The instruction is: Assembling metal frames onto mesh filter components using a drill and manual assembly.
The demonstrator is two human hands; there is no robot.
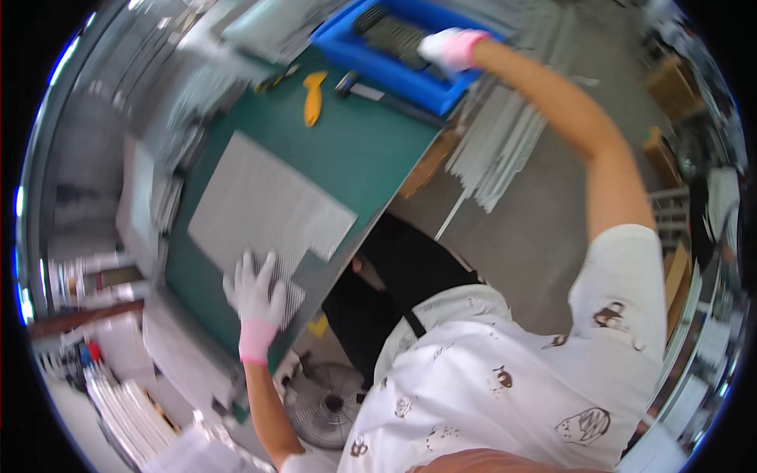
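Note:
A grey, finely ribbed sheet with a notch cut in its near edge lies on the green tabletop. My left hand, in a white glove with a pink cuff, rests on the sheet's near left end, fingers spread. At the far end of the table, my right hand, gloved the same way, reaches over the right side of a blue bin. Dark, patterned pieces lie inside the bin beside it. Motion smears the right fingers, so their grip does not show.
A yellow scraper, a hammer and a yellow-and-black tool lie near the bin. Wrapped stacks stand along the left and far side. Long pale strips lie right of the table; a round fan stands below its near edge.

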